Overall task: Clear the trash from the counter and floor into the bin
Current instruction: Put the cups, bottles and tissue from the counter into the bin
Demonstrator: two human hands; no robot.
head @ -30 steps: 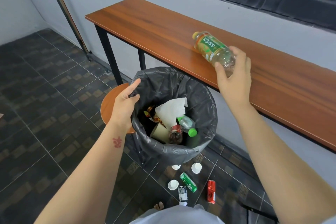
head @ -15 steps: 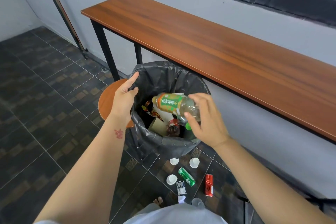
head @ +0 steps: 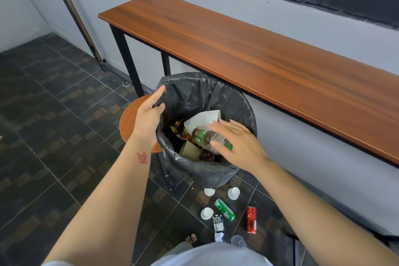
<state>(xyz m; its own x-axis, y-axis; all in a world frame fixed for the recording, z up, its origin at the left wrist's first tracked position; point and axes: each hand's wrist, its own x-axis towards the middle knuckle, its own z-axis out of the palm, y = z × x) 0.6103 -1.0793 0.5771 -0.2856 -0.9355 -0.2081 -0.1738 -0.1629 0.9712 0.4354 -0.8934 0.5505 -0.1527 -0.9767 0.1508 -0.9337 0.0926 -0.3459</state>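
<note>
My left hand (head: 149,117) pinches the near-left rim of the black liner of the bin (head: 233,101), fingers closed on the plastic. My right hand (head: 239,147) hovers over the bin mouth with fingers spread, empty; the green-labelled plastic bottle (head: 207,137) lies just beneath its fingertips, tilted on the rubbish inside, and I cannot tell whether they touch. Also in the bin: a white paper napkin (head: 203,120) and a brown bottle (head: 180,128). The bin stands on the tiled floor (head: 54,136) against the wooden bench (head: 248,54), beside a round wooden stool (head: 129,121) at left. On the floor near the bin lie three white paper cups (head: 233,193), a green can (head: 224,210), a red can (head: 251,219) and a small dark wrapper (head: 217,222).
</note>
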